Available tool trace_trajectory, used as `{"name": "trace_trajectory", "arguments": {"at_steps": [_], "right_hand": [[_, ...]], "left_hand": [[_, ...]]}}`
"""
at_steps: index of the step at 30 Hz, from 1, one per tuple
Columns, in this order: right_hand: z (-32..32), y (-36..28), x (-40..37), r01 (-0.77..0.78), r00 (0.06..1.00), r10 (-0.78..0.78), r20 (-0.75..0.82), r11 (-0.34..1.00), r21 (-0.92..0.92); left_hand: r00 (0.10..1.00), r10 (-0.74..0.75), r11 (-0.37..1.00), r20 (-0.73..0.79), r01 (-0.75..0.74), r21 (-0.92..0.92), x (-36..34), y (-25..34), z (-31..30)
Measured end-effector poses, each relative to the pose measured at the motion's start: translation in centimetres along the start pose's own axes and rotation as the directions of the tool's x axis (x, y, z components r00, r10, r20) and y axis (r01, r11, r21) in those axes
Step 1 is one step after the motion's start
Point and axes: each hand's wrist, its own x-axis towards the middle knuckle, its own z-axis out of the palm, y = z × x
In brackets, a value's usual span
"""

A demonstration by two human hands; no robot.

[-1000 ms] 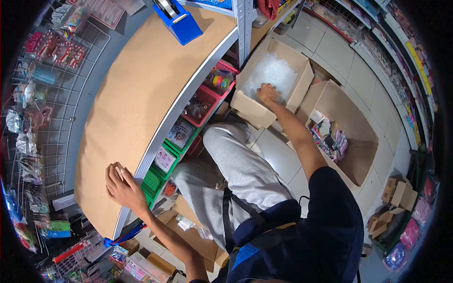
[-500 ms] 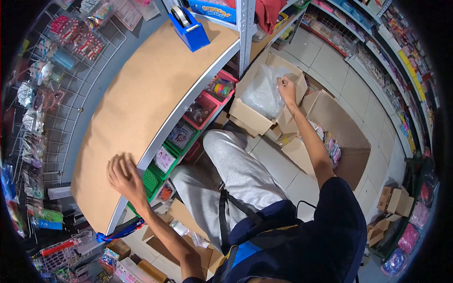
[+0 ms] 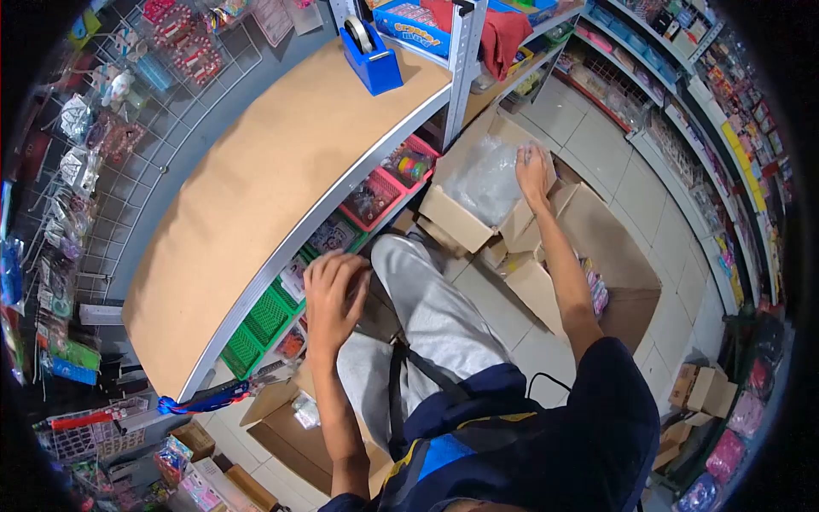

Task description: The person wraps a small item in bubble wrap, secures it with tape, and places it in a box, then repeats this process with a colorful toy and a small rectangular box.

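Observation:
My left hand point(image 3: 334, 294) hovers over the edge of the shelf unit, its fingers loosely bent and apart, with nothing seen in it. Under it are green baskets point(image 3: 266, 317), one of which is partly covered by the hand. My right hand point(image 3: 534, 177) is at the right side of an open cardboard box point(image 3: 456, 215), fingers curled in. What its fingertips hold, if anything, is hard to make out. Clear plastic wrapping point(image 3: 485, 177) fills that box, just left of the hand.
A wooden counter point(image 3: 281, 171) carries a blue tape dispenser point(image 3: 372, 64). Pink baskets point(image 3: 374, 198) sit below it. A larger carton point(image 3: 610, 247) with packets stands right of my knees, another carton point(image 3: 294, 439) at lower left. Stocked shelves point(image 3: 682, 145) line the right.
My left hand has moved right, off the counter top to above the baskets by my knee. My right hand has shifted slightly right across the box. The view has shifted a little.

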Motion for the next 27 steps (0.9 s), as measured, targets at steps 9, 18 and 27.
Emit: {"name": "trace_trajectory", "arguments": {"at_steps": [9,18,27], "right_hand": [[-2.5,-0.7,1.5,-0.456,0.866,0.21,0.454,0.703,0.545],[-4.2,-2.5,-1.0,-0.292,0.91,0.021,0.415,0.743,0.603],[-7.3,-3.0,-1.8,-0.143,0.92,0.004,0.392,0.935,0.326]], "left_hand": [[0.997,-0.082,0.935,0.014,0.082,-0.345,3.2,1.6,9.2],[0.975,-0.156,0.902,0.16,0.207,-0.378,11.4,4.4,27.0],[0.982,-0.173,0.857,0.077,0.188,-0.48,11.0,3.4,28.2]]}}
